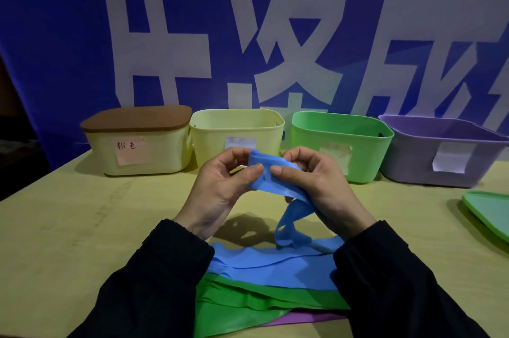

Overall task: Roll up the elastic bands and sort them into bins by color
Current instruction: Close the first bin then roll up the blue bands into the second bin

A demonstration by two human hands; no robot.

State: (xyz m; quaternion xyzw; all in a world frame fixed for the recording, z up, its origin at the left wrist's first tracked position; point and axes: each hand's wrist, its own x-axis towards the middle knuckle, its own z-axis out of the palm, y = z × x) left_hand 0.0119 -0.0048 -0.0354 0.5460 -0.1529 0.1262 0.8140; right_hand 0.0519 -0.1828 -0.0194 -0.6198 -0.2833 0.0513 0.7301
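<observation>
Both my hands hold one blue elastic band (265, 176) above the table. My left hand (220, 186) pinches its left end; my right hand (314, 183) grips it from the right. The band's free length hangs down in a twist to the pile below. That pile lies between my sleeves: more blue bands (264, 266) on top, green bands (248, 302) under them, a purple band (300, 319) at the bottom. At the back stand a lidded cream bin (143, 153) with a pink label, a pale yellow bin (237, 128), a green bin (341, 133) and a purple bin (443, 153).
A green lid (490, 211) lies flat at the table's right edge. The yellow-green table (82, 227) runs to a dark drop at the left. A blue banner with large white characters (275, 34) hangs close behind the bins.
</observation>
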